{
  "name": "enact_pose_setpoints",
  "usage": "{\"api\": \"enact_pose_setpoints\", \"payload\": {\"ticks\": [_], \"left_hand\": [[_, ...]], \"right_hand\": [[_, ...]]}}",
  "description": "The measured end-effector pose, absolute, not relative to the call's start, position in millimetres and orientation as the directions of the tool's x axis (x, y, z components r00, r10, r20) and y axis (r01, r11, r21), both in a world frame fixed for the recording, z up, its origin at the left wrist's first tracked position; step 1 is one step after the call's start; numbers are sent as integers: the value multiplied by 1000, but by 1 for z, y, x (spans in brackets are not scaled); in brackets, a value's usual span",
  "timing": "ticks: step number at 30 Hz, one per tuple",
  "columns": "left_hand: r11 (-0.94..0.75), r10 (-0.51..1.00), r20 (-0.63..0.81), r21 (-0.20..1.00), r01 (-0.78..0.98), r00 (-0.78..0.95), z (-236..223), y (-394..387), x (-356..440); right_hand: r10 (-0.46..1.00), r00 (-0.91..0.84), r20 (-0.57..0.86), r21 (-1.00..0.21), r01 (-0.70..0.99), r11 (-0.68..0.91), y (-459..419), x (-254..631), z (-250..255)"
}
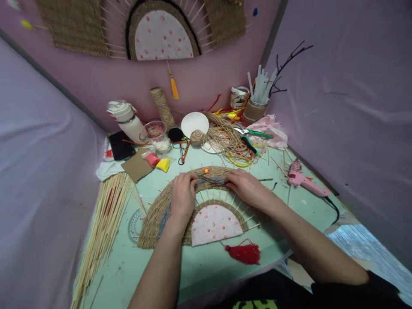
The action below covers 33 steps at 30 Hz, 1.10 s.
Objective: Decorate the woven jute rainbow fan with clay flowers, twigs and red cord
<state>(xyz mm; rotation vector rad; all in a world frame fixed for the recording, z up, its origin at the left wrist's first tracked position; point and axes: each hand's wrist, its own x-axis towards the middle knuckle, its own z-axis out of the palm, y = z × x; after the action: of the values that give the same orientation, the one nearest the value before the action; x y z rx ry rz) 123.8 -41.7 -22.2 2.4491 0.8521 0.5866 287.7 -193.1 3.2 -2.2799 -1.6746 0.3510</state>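
Note:
A half-round woven fan point(154, 214) of brown twine on thin sticks lies on the table, with a pink-dotted fabric half-circle point(215, 223) at its middle and a red tassel point(244, 253) at its lower edge. A grey-blue band point(210, 181) runs through the weave. Across the band near the top stretches a thin dark twig point(266, 179), its end sticking out past my right hand point(243, 184). My left hand point(183, 195) pinches at the twig's left part, and my right fingers close on it farther right. A small red flower point(206, 171) sits just above, on the weave.
Bundled thin sticks point(103, 214) lie at left beside a protractor point(135, 225). A pink glue gun point(304, 180) rests at right. Behind stand a white bottle point(127, 122), a twine spool point(162, 107), tangled cords point(222, 128) and green-handled pliers point(249, 139). Another woven fan point(77, 30) hangs on the wall.

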Motion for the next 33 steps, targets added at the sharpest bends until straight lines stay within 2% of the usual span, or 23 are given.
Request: {"api": "enact_pose_setpoints", "payload": {"ticks": [5,10,15,20,29,33], "left_hand": [[-710,668,365,575,407,648,-21,-43,122],[-719,665,347,538,440,661,-29,-43,123],[-735,635,264,496,463,726,-36,-44,125],[-725,648,252,493,480,719,-36,-42,124],[-683,697,201,477,553,688,-24,-32,116],[-653,719,144,476,589,680,-21,-25,105]], "right_hand": [[962,274,7,-456,857,-241,-183,277,2],[952,308,-7,-534,803,-264,-177,275,-12],[947,320,13,-455,846,-279,-178,273,-13],[948,318,-10,-344,889,-302,-179,271,-9],[939,341,29,-357,882,-309,-184,279,-7],[938,347,20,-327,889,-322,-183,281,-11]]}}
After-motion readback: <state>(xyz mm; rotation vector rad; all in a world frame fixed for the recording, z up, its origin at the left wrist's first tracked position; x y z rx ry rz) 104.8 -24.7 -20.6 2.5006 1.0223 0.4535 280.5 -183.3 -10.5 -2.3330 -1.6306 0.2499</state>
